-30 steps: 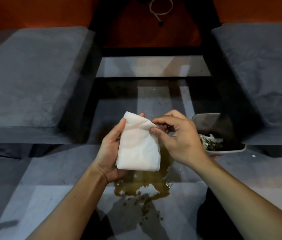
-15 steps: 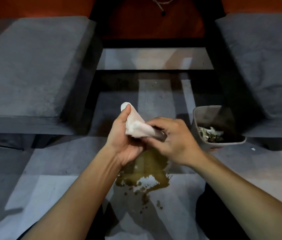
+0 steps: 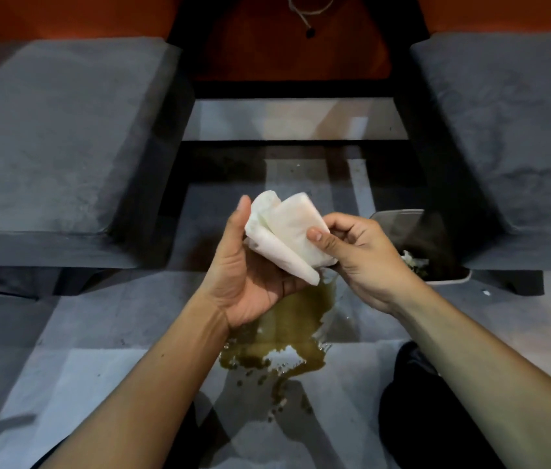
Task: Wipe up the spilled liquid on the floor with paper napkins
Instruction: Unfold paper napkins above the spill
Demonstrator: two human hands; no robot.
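Brown spill (image 3: 277,336) on floor (image 3: 64,384) just below both hands; left hand (image 3: 250,275) cradles folded white napkins (image 3: 287,236), right hand (image 3: 362,258) pinches their right edge; bin (image 3: 436,245) beyond right hand.

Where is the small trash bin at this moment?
In the head view the trash bin stands on the floor at the right, just behind the right hand and beside the right grey cushion.
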